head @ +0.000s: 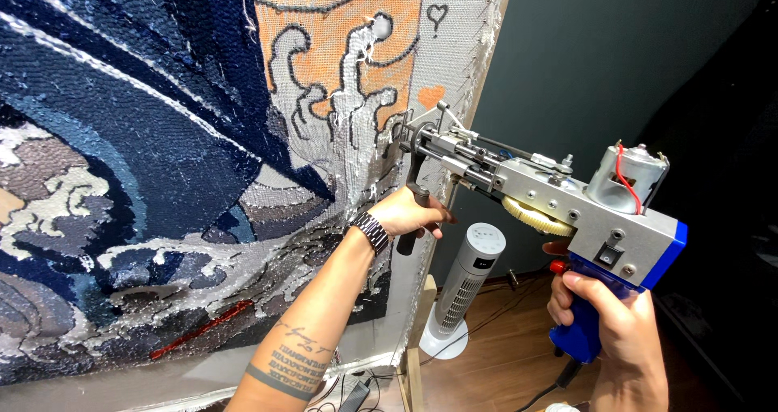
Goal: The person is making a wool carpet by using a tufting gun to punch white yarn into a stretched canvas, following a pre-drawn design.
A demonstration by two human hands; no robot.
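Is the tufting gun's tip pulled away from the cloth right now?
No, the tufting gun has its front tip against the stretched cloth, with the left hand on the front handle and the right hand on the blue grip.

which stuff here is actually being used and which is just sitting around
In use:
- tufting gun, pressed against the cloth
- right hand on its blue grip
- left hand on its black front handle
- stretched backing cloth with the part-tufted wave picture

Just standing or lying by:
- white tower fan on the wooden floor
- cables at the foot of the frame
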